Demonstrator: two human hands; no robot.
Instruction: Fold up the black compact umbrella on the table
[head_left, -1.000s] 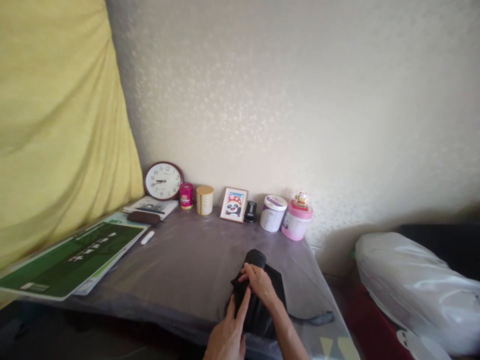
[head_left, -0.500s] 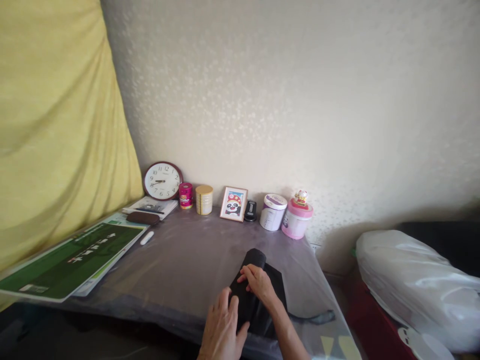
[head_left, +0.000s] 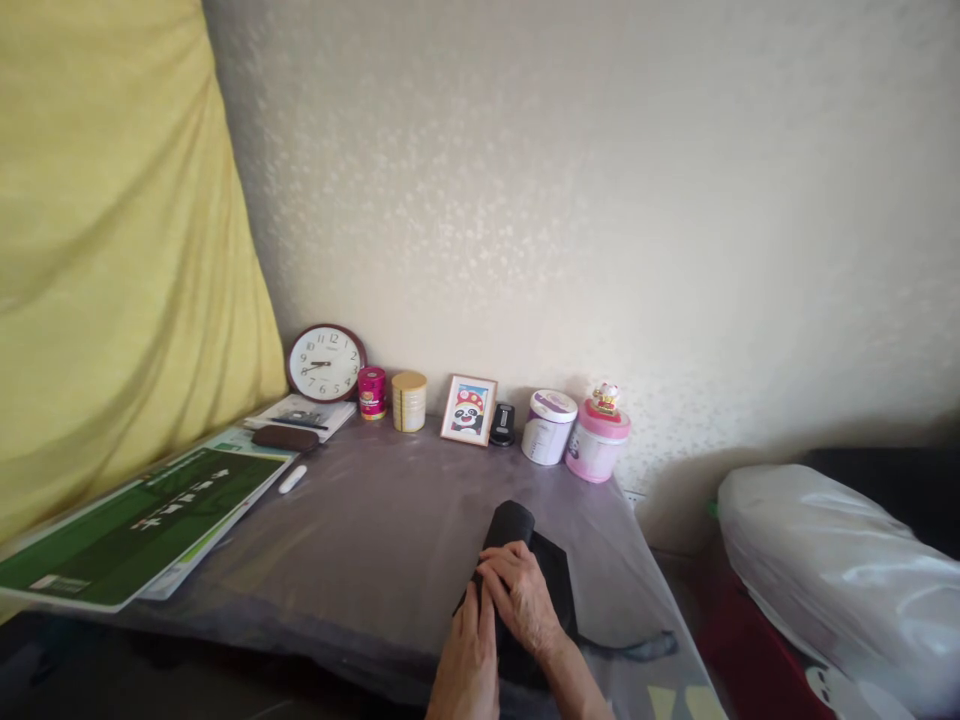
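I am observing the left hand (head_left: 470, 645) and right hand (head_left: 523, 597) together, clamping the black fabric roll (head_left: 513, 520), which is, I judge, risking uncoiling should either grip slacken.

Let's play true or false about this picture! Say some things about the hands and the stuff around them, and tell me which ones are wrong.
1. The left hand and right hand both touch the black bundle. True.
2. The cat figurine sits on the clock. False: it sits on the pink tub.
3. The picture frame shows a panda. True.
4. The yellow cloth hangs on the picture's right. False: it hangs on the left.
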